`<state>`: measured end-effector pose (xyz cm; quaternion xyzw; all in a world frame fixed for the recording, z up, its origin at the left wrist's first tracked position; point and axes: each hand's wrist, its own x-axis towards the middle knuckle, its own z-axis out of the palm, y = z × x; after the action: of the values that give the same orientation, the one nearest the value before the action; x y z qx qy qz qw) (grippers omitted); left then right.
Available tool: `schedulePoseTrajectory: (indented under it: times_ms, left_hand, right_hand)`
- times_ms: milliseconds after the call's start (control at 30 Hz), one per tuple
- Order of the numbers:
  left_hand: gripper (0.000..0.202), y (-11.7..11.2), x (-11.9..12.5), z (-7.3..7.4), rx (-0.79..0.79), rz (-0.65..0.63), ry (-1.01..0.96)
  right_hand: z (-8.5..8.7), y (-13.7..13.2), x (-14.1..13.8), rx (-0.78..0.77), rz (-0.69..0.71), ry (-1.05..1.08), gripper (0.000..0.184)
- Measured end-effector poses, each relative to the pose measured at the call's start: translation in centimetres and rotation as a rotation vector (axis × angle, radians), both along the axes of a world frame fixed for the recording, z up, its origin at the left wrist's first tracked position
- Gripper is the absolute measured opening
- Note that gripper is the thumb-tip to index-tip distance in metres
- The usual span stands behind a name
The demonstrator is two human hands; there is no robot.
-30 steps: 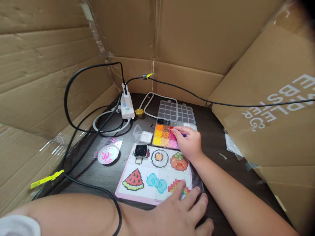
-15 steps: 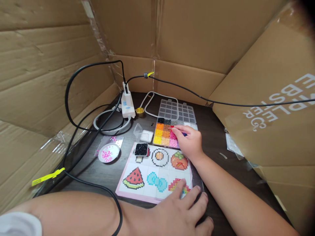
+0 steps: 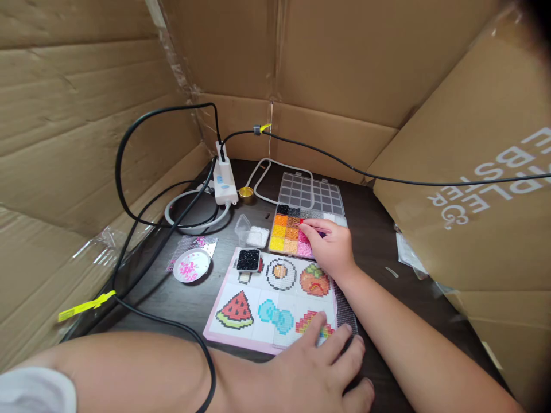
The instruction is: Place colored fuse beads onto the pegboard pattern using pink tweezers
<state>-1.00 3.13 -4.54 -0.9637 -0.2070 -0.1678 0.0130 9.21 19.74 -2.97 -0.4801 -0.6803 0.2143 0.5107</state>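
Observation:
My right hand (image 3: pixel 332 246) is over the bead box (image 3: pixel 275 250), with thumb and fingers pinched together near the red and brown beads. What sits between the fingertips is too small to make out. My left hand (image 3: pixel 321 367) lies with its fingers spread over the lower right corner of the pattern sheet (image 3: pixel 253 280), partly covering a rainbow picture. Pixel pictures on the sheet include a watermelon (image 3: pixel 235 312), a blue bow and a fried egg. A clear pegboard (image 3: pixel 344 298) shows at the sheet's right edge, partly hidden by my right arm.
A tray of black beads (image 3: pixel 248 260) stands on the sheet's upper left. Left of it are a white dish (image 3: pixel 198 278) of pink beads and a small box of white beads (image 3: pixel 257 237). A power strip (image 3: pixel 224 183) and looping black cables (image 3: pixel 118 166) lie beyond. Cardboard walls surround the table.
The view has shifted very slightly. My right hand stays pinched over the bead box, and my left hand keeps its place on the sheet.

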Motion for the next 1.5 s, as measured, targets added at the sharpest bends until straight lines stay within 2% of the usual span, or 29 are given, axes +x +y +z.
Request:
schedulePoseTrajectory:
  times_ms: [400,1033,1233,1367,1500]
  left_hand:
    - [0.036,0.0,0.0,-0.2,0.045,-0.007,-0.006]
    - [0.039,-0.2,0.0,-0.3,0.026,0.004,0.0]
    - [0.038,-0.1,0.0,0.0,0.015,-0.01,0.012]
    - [0.041,0.0,-0.2,0.8,0.007,-0.006,0.037]
    - [0.042,0.0,-0.5,1.4,-0.003,-0.018,0.049]
  right_hand:
    - [-0.1,0.1,0.0,0.002,-0.01,0.013,0.012]
    - [0.2,-0.1,-0.1,-0.049,-0.022,0.045,0.014]
    - [0.3,-0.3,0.1,0.001,-0.034,0.034,0.014]
    - [1.5,-0.9,0.2,0.109,-0.079,0.043,0.013]
    - [4.3,-2.4,0.4,0.109,-0.144,0.145,0.013]
